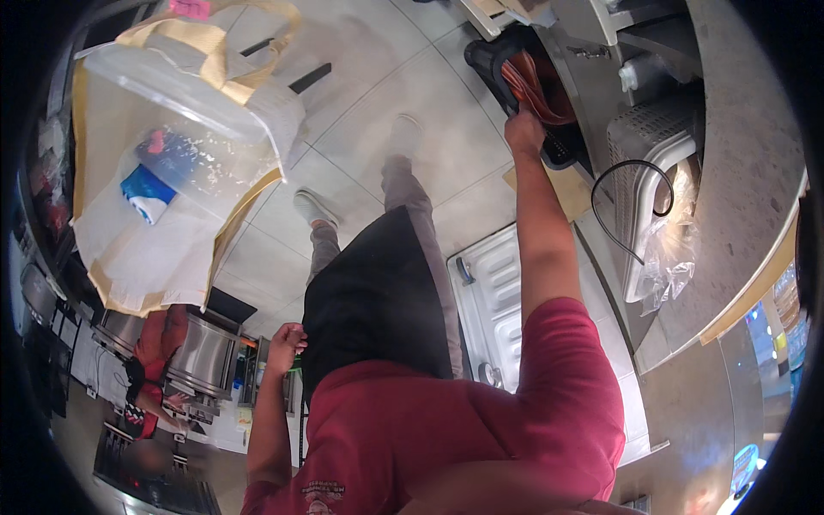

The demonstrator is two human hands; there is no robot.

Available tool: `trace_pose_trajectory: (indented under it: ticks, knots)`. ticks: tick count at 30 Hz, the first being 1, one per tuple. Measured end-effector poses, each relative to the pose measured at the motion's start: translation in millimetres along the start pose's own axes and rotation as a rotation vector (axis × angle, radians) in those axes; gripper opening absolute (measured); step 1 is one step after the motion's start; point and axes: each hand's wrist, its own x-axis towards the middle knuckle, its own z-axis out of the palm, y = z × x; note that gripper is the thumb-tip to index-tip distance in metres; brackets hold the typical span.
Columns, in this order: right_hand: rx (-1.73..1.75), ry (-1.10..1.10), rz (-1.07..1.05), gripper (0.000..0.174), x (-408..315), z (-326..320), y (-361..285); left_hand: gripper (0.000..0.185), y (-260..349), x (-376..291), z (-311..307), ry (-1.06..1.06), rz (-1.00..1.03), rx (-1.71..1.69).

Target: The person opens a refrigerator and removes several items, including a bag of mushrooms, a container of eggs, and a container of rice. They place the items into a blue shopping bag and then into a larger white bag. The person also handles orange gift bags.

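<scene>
My right hand [524,132] reaches forward with the arm straight. Its fingers are closed around the near end of some folded reddish-orange sheets [524,77], possibly plastic. These sheets lie in a black plastic bin [486,61] beside the counter, and their far part spreads over its inside. The fingertips are hidden by the back of the hand. My left hand [288,347] hangs beside the black apron [373,302], fingers loosely curled and slightly apart, with nothing visible in it.
A large translucent bag [244,212] with yellow straps hangs or stands at left, a blue-and-white packet [148,193] showing in it. At right, a counter [740,161] bears a white basket [634,244] and a black cable [595,187]. A white lidded chest [492,283] stands near my legs. Another person [151,386] works at lower left.
</scene>
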Motion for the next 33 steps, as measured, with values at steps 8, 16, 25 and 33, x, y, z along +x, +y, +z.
trace_pose_trajectory:
  ticks: [8, 16, 25, 33]
  knots:
    - [-0.026, -0.032, -0.065, 0.033, -5.1, -14.1, -3.0, 0.027, 11.8, 25.1, 13.1, 0.062, -0.013, -0.056]
    - [0.492, -0.334, -0.228, 0.055, 8.7, -10.3, 27.1, 0.031, 41.3, 27.3, 24.3, 0.012, 0.043, -0.064]
    - [0.248, -0.004, -0.159, 0.055, 88.5, 101.5, 131.5, 0.029, 1.6, 42.3, -6.5, 0.059, -0.069, -0.097]
    - [0.065, -0.003, 0.091, 0.043, 11.9, 15.7, 69.6, 0.030, 29.2, 25.7, 14.1, 0.026, 0.014, -0.033]
